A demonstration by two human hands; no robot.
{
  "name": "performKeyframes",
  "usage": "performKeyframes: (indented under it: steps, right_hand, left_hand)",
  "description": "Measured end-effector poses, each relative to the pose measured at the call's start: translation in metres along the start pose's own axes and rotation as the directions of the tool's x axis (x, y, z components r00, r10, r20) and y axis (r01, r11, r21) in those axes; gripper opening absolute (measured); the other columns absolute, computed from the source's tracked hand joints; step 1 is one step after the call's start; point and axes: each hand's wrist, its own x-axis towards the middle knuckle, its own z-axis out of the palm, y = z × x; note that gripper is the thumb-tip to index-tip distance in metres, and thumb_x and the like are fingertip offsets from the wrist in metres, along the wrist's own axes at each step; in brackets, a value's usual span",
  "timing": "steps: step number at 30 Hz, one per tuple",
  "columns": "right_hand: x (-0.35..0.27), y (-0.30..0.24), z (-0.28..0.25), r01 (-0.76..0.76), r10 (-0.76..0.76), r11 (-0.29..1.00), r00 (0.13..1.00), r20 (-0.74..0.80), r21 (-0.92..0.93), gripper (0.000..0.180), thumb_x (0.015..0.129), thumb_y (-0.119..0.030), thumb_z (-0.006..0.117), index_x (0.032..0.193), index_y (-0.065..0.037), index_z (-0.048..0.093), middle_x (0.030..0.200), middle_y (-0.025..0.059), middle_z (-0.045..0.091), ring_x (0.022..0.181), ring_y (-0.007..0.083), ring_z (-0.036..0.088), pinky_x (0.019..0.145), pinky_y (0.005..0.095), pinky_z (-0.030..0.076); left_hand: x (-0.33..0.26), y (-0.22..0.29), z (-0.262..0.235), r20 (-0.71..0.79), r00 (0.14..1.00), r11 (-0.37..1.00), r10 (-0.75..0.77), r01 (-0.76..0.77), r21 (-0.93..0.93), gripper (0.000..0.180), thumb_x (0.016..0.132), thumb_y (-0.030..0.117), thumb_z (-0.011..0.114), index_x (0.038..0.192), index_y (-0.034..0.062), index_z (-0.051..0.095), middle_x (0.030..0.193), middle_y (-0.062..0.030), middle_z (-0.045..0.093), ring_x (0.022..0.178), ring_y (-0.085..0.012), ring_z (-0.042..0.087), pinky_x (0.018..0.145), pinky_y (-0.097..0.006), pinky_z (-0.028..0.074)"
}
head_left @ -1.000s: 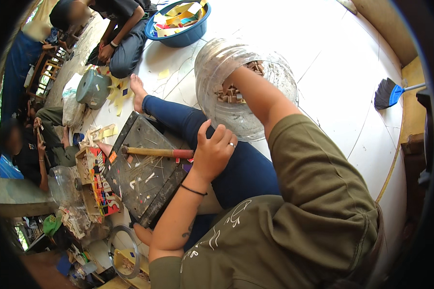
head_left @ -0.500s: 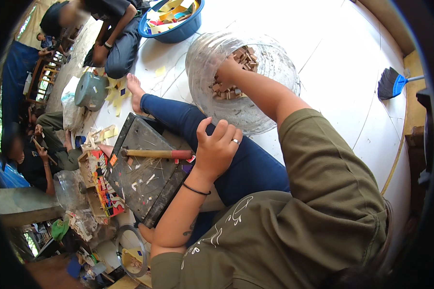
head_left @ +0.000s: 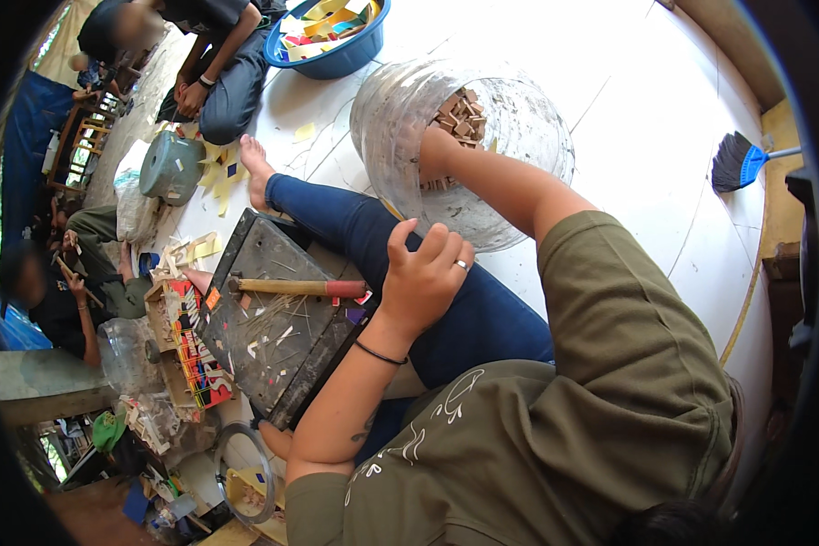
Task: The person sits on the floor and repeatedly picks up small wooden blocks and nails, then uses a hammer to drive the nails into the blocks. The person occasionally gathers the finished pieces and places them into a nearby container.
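Fingers of the left hand [head_left: 425,280] curl loosely, empty, beside the hammer [head_left: 293,288], while the right hand [head_left: 435,153] disappears among wooden blocks [head_left: 460,112] inside the clear jar [head_left: 400,118], grip unclear.

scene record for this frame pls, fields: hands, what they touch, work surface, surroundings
left hand: resting on the thigh in blue trousers, fingers loosely curled, holding nothing, ring on one finger
right hand: reached into the clear plastic jar, grip hidden
jar contents: small wooden blocks
work surface: dark board across the lap, scattered with thin sticks and scraps
tool: hammer lying on the board, red grip end near the left hand, not touched
surroundings: blue basin of coloured pieces, blue broom, other people seated on the white floor
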Motion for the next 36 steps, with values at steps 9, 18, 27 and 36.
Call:
performKeyframes:
  steps: [9, 18, 27, 36]
  right_hand:
    - [0.010, -0.020, 0.025, -0.053, 0.037, 0.992, 0.989, -0.141, -0.113, 0.076, 0.069, -0.047, 0.076, 0.134, -0.016, 0.051, 0.136, 0.0165, 0.044, 0.119, 0.0384, 0.051, 0.094, 0.0443, 0.050]
    - [0.018, -0.016, 0.025, -0.048, 0.090, 0.966, 0.983, -0.158, 0.253, 0.065, 0.067, -0.035, 0.080, 0.125, -0.016, 0.059, 0.127, 0.0176, 0.049, 0.115, 0.0344, 0.056, 0.091, 0.0443, 0.052]
    - [-0.014, -0.006, -0.066, -0.338, 0.187, 0.511, 0.941, 0.281, 0.790, 0.045, 0.073, -0.027, 0.072, 0.113, -0.007, 0.065, 0.089, 0.0118, 0.065, 0.070, 0.0240, 0.067, 0.046, 0.0359, 0.054]
    - [-0.124, 0.027, -0.180, 0.020, 0.063, 0.009, 0.998, -0.020, 1.000, 0.041, 0.088, -0.030, 0.060, 0.123, -0.009, 0.057, 0.094, 0.0105, 0.063, 0.067, 0.0197, 0.069, 0.040, 0.0261, 0.045]
  left_hand:
    - [-0.001, 0.000, -0.001, -0.006, 1.000, 1.000, -0.025, 0.025, -0.009, 0.005, 0.080, 0.017, 0.063, 0.084, 0.0162, 0.063, 0.081, 0.0048, 0.055, 0.094, -0.0119, 0.056, 0.099, -0.044, 0.029]
    - [-0.005, 0.000, 0.000, -0.026, 1.000, 1.000, -0.011, 0.012, 0.021, 0.004, 0.080, 0.018, 0.065, 0.083, 0.0167, 0.062, 0.081, 0.0051, 0.055, 0.095, -0.0117, 0.055, 0.098, -0.044, 0.029]
    - [0.009, -0.017, -0.006, -0.023, 0.999, 0.999, -0.049, 0.049, -0.024, 0.010, 0.076, 0.018, 0.071, 0.083, 0.0144, 0.064, 0.084, 0.0041, 0.058, 0.102, -0.0142, 0.055, 0.102, -0.047, 0.029]
    - [0.045, -0.070, -0.016, -0.003, 0.993, 0.984, -0.115, 0.114, -0.136, 0.027, 0.070, 0.018, 0.077, 0.093, 0.0136, 0.065, 0.104, 0.0021, 0.062, 0.118, -0.0185, 0.053, 0.110, -0.050, 0.027]
